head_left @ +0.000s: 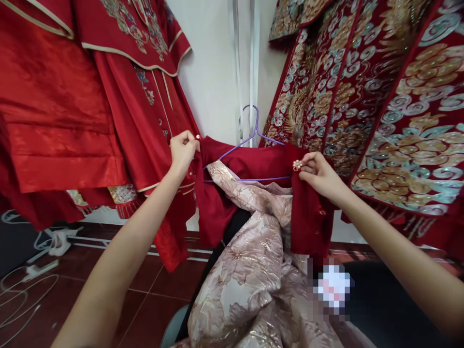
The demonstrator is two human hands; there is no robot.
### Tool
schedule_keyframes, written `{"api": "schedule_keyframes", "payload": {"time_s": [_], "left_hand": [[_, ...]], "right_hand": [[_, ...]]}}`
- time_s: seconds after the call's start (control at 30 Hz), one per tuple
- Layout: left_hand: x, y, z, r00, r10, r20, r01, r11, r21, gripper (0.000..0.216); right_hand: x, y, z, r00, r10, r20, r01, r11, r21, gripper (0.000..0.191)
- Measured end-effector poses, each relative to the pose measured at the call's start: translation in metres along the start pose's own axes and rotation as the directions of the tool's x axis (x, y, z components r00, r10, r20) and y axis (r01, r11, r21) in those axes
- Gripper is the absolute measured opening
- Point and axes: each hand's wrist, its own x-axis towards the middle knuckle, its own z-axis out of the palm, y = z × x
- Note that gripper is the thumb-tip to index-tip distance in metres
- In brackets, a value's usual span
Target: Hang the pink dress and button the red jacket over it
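Note:
A dark red jacket (311, 222) is held spread between my two hands, its front edges parted. My left hand (184, 149) pinches the left edge near a small pearl button (197, 137). On the other side, my right hand (316, 170) pinches the right edge beside a flower-shaped pearl button (297, 165). A purple hanger (256, 121) shows behind the parted fronts, its hook pointing up. Pale pink brocade fabric (235, 270) with gold flowers runs from the hanger bar down over my lap.
Red embroidered garments (123, 96) hang at the left. At the right hangs a heavily beaded red and gold garment (416, 96). White cables and a power strip (40, 270) lie on the tiled floor at lower left. A blurred patch (333, 287) sits over a dark surface at lower right.

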Motion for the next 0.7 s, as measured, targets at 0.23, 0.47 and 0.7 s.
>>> {"api": "schedule_keyframes", "payload": {"time_s": [0.23, 0.47, 0.7], "left_hand": [[-0.043, -0.003, 0.023, 0.834, -0.235, 0.499, 0.271, 0.963, 0.0, 0.013], [-0.101, -0.045, 0.04, 0.683, -0.448, 0.577, 0.36, 0.894, 0.267, 0.021], [-0.11, -0.022, 0.081, 0.654, -0.159, 0.739, 0.233, 0.973, 0.004, 0.01]], "right_hand": [[-0.005, 0.002, 0.004, 0.996, 0.051, 0.07, -0.048, 0.998, -0.042, 0.025], [-0.004, 0.026, 0.024, 0.999, -0.008, 0.047, 0.022, 0.957, -0.29, 0.025], [-0.018, 0.004, 0.081, 0.979, -0.072, 0.193, 0.131, 0.94, -0.315, 0.022]]}}
